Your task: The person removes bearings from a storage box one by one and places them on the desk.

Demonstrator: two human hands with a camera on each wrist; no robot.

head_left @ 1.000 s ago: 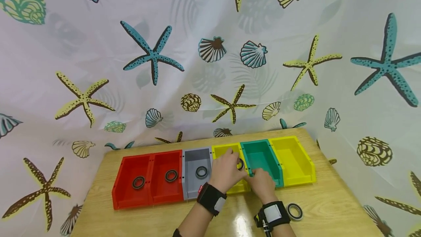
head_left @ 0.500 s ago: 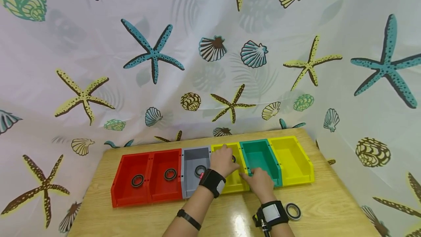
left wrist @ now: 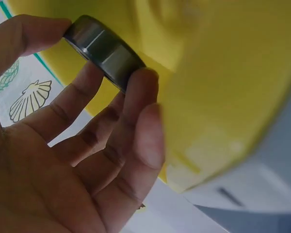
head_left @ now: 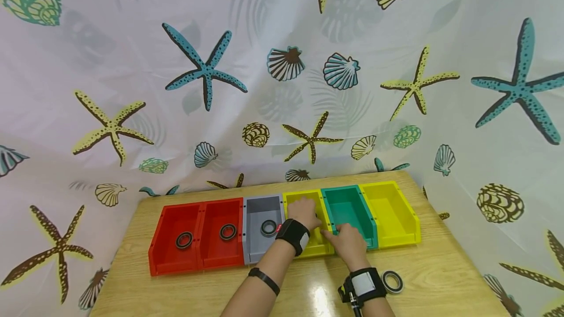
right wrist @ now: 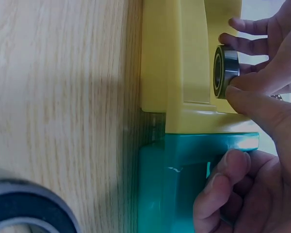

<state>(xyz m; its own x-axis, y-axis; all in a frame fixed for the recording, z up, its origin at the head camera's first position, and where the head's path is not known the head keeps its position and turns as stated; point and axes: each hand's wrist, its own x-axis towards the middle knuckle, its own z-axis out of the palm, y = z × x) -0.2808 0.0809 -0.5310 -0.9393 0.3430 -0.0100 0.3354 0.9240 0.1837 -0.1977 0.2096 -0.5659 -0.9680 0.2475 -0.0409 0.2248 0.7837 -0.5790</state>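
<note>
In the left wrist view, my left hand (left wrist: 82,141) pinches a ball bearing (left wrist: 106,51) between thumb and fingertips, its dark shiny outer ring toward the camera. The head view has that hand inside the middle yellow bin (head_left: 318,249), hiding most of the bearing. My right hand (head_left: 349,246) is at the front of the wall between this bin and the green bin (head_left: 352,209). Its thumb lies over on the yellow side, and its fingers curl at the green bin's edge in the right wrist view. Whether that thumb touches the bearing, I cannot tell.
Two red bins (head_left: 176,258) and a grey bin (head_left: 263,207) stand to the left, each with one bearing inside. Another yellow bin (head_left: 389,209) ends the row at right. A loose bearing (head_left: 392,282) lies on the wooden table (head_left: 440,278) beside my right wrist.
My left hand has drawn away from the right hand, deeper into the yellow bin, then shifted slightly right. The right hand has stayed nearly still at the bin wall.
</note>
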